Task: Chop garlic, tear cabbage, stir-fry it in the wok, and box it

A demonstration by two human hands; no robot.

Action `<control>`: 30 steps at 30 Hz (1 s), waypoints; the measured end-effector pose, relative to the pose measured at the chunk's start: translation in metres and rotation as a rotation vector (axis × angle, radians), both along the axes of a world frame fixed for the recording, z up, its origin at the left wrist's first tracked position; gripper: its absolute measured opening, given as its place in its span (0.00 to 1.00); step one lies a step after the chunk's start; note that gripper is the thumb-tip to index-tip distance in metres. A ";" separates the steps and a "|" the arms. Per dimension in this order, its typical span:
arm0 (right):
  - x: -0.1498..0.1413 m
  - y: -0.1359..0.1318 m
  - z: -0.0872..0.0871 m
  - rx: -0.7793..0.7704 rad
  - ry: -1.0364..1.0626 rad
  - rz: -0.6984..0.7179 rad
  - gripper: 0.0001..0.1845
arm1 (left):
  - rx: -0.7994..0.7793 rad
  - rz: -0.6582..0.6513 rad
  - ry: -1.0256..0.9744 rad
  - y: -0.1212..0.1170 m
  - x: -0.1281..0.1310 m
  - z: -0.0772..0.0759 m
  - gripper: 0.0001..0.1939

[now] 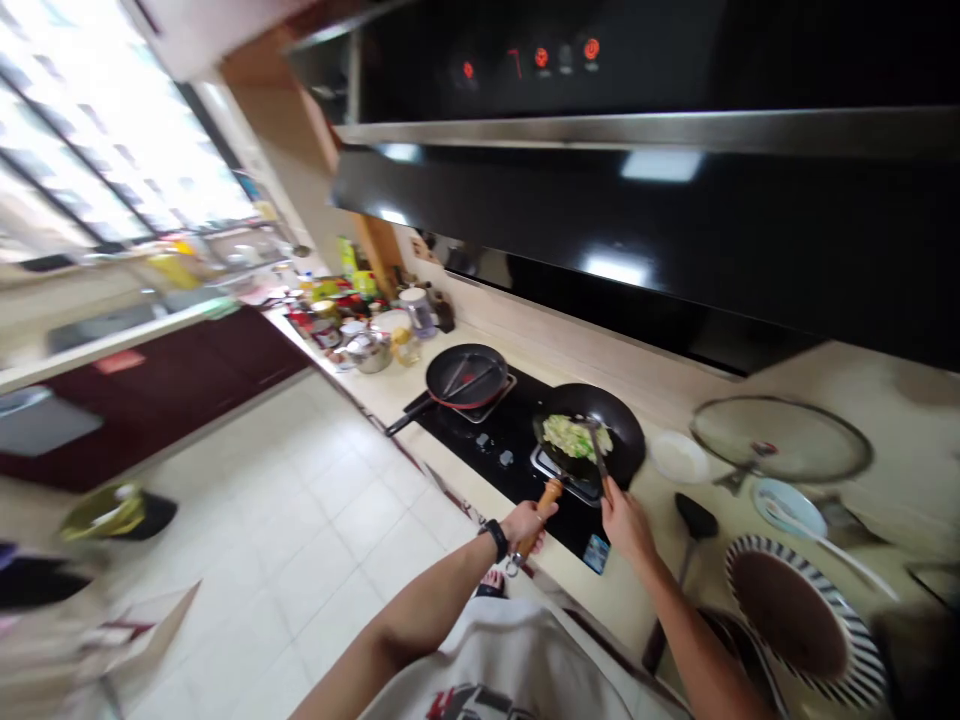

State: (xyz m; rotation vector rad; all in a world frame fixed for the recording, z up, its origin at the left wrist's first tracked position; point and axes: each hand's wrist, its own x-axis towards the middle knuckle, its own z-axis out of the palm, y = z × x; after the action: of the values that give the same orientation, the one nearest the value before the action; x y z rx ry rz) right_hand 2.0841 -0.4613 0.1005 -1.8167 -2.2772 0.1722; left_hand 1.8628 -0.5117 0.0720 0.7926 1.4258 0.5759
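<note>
left hand: closed around wooden wok handle | right hand: pinching dark utensil, its tip in chopped greens | black wok right of centre, on black gas hob | frying pan on hob, up-left of wok | striped plate at lower right of frame

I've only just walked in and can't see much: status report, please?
Left hand gripping the wooden handle of the black wok. Right hand working a dark utensil in the pale green chopped food. Second black pan beside it.
</note>
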 end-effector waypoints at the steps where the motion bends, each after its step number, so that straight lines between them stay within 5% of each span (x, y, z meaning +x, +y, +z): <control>1: 0.003 0.002 -0.009 0.021 0.005 0.031 0.28 | 0.002 0.013 0.009 0.001 0.000 0.001 0.27; 5: 0.023 0.007 -0.037 0.063 0.058 0.121 0.31 | 0.057 0.028 0.136 -0.006 -0.005 0.010 0.27; 8: 0.032 0.008 -0.041 0.108 0.096 0.160 0.33 | 0.148 -0.057 0.346 -0.023 -0.012 0.020 0.29; 12: 0.024 0.000 -0.020 0.387 0.163 0.229 0.36 | 0.219 -0.135 0.555 -0.048 -0.020 0.024 0.31; 16: -0.009 -0.022 0.017 0.523 0.389 0.377 0.27 | 0.286 -0.095 0.549 -0.068 -0.025 0.022 0.33; 21: -0.063 -0.062 0.033 0.249 0.585 0.540 0.25 | 0.480 0.156 0.506 -0.093 -0.050 0.027 0.28; 24: -0.097 -0.083 0.019 -0.065 0.637 0.543 0.31 | 0.578 0.248 0.543 -0.116 -0.086 0.028 0.13; 26: -0.124 -0.094 0.007 -0.253 0.609 0.579 0.30 | 0.616 0.257 0.571 -0.140 -0.120 0.024 0.15; 30: -0.199 -0.121 -0.019 -0.267 0.618 0.731 0.24 | 0.576 0.304 0.589 -0.217 -0.202 -0.001 0.06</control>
State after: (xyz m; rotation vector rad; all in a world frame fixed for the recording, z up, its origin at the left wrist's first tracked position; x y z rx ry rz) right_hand 1.8849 -0.5828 0.0817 -0.7399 -2.3636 1.0279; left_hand 1.6605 -0.7290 0.0713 1.2814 1.9731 1.0764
